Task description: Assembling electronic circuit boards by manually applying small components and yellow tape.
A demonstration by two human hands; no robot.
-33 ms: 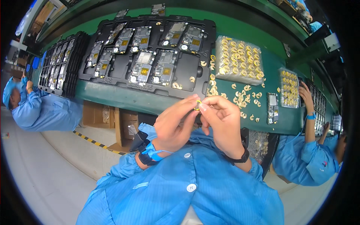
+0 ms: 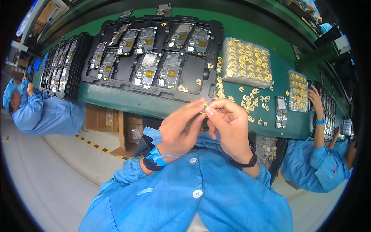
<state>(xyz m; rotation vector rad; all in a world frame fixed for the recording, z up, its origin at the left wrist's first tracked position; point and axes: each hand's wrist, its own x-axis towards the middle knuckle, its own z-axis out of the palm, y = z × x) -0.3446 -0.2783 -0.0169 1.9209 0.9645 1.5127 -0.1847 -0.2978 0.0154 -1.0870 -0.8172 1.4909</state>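
Both my hands meet in front of my chest, just off the near edge of the bench. Between their fingertips is a small round part with a yellow rim (image 2: 205,105); the fingers cover most of it. My left hand (image 2: 179,125) pinches it from the left, and my right hand (image 2: 228,118) has its thumb and forefinger on the other side. Beyond them lies a black tray (image 2: 195,91) with several green circuit boards (image 2: 170,69) in its pockets. A clear tray stack (image 2: 247,79) to the right holds rows of yellow-rimmed round parts.
Many cream C-shaped pieces (image 2: 251,101) are scattered on the green bench (image 2: 116,96). One board (image 2: 281,112) lies at right, near a smaller clear tray (image 2: 298,91). Stacked black trays (image 2: 65,65) stand at left. Co-workers in blue sit on both sides; one's hand (image 2: 315,98) reaches in at right.
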